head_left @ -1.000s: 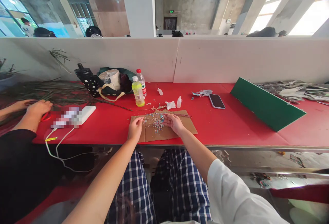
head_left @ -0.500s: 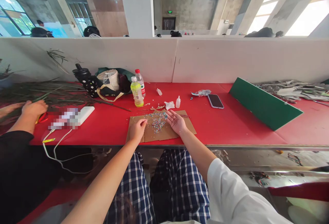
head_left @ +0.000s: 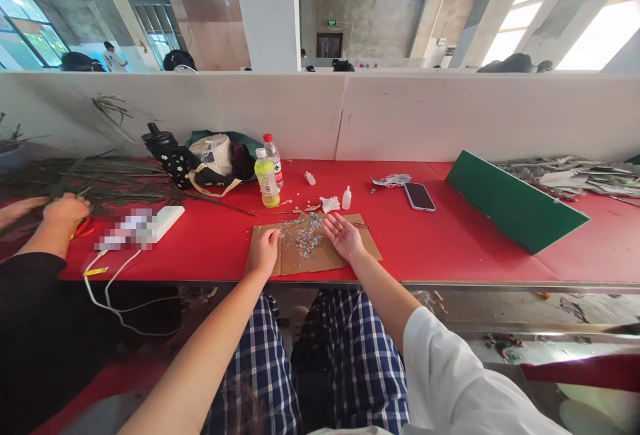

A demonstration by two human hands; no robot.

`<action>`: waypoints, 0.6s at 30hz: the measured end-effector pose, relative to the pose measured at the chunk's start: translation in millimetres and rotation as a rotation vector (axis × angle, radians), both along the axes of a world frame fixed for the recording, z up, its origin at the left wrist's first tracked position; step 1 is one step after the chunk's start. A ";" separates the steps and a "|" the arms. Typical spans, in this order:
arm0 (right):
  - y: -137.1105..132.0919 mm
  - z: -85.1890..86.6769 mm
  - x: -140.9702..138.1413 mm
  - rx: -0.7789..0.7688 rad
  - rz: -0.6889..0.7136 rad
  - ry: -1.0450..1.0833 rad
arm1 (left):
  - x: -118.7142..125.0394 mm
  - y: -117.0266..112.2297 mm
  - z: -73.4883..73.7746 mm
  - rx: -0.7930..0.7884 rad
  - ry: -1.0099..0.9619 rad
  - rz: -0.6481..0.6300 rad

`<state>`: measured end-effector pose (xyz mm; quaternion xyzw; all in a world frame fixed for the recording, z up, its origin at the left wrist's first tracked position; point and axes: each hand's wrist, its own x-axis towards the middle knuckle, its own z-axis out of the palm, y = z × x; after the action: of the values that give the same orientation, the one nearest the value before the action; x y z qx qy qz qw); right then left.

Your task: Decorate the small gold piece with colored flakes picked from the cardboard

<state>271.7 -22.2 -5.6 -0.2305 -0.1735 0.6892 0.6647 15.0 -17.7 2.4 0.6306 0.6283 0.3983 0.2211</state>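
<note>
While your right hand [head_left: 345,236] lies palm up on the cardboard [head_left: 330,260], its fingers slightly apart and holding nothing, your left hand [head_left: 263,252] rests on the cardboard's left side with its fingers together; whether they pinch anything is too small to tell. The sparkly bits [head_left: 306,238] lie in a loose heap mid-cardboard, between your hands. Just beyond sit a tissue [head_left: 329,204], a dropper bottle [head_left: 347,198] and a yellow drink bottle [head_left: 267,182], all on the red table [head_left: 450,242]. A phone [head_left: 419,196] lies farther right, near a tilted green board [head_left: 515,200]. At far left, a co-worker's hand [head_left: 67,212] rests beside long green leaves [head_left: 100,178].
</note>
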 end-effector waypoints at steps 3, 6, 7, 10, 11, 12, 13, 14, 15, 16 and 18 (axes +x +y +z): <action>1.1 -1.5 0.6 -0.004 0.005 0.032 | 0.8 -1.5 2.5 0.000 -0.022 0.016; 1.5 -3.0 1.2 -0.009 0.012 0.052 | 1.2 -1.3 2.7 -0.001 -0.048 0.044; 1.6 -3.6 1.3 -0.011 0.014 0.055 | 1.0 -1.0 2.4 -0.002 -0.059 0.054; 2.0 -5.1 1.4 -0.017 0.016 0.060 | 0.2 0.0 1.6 -0.007 -0.091 0.079; 2.2 -5.6 1.4 -0.018 0.016 0.061 | -0.1 0.3 1.3 -0.007 -0.100 0.084; 2.5 -6.1 1.5 -0.018 0.017 0.062 | -0.4 0.5 1.0 -0.007 -0.109 0.086; 2.7 -6.6 1.5 -0.019 0.017 0.063 | -0.6 0.6 0.8 -0.005 -0.117 0.086; 3.1 -7.0 1.6 -0.018 0.017 0.064 | -0.7 0.8 0.5 -0.003 -0.125 0.087; 3.4 -7.4 1.7 -0.017 0.018 0.064 | -0.9 1.1 0.4 -0.001 -0.133 0.088; 3.6 -7.8 1.8 -0.016 0.018 0.064 | -1.0 1.3 0.3 0.001 -0.141 0.091; 4.1 -8.4 2.0 -0.015 0.019 0.063 | -1.4 1.9 0.5 0.001 -0.157 0.103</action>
<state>273.7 -18.1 -14.0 -0.2119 -0.1494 0.7036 0.6617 13.6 -15.8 2.9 0.5643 0.6405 0.4577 0.2487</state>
